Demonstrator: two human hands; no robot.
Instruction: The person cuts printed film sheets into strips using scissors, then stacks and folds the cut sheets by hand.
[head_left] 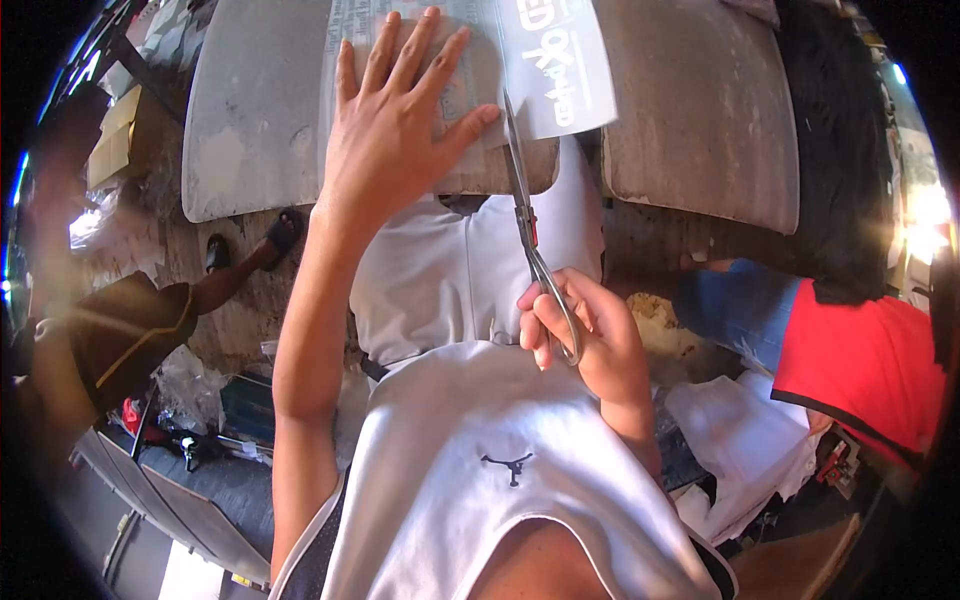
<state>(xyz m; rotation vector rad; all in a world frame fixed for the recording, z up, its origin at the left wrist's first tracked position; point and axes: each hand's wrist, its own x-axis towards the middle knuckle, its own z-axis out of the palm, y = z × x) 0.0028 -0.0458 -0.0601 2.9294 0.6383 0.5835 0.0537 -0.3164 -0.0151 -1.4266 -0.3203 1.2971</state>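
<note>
My left hand (395,130) lies flat with its fingers spread on a thin translucent sheet (540,105) that bears printed lettering, bold and white on its right part. My right hand (595,325) grips the handles of long metal scissors (525,215) in front of my torso. The blades point away from me, and their tip reaches the sheet just right of my left thumb. Whether the tip lies over the sheet or cuts into it, I cannot tell. Under the sheet is a grey worn tabletop (250,130), with a notch at its near edge.
At the right, a person in a red shirt (850,370) sits close by, beside crumpled white cloth (745,430). Another person's leg (225,285) shows at the left. A cardboard box (118,140) stands at the far left, and plastic bags (185,385) lie on the floor.
</note>
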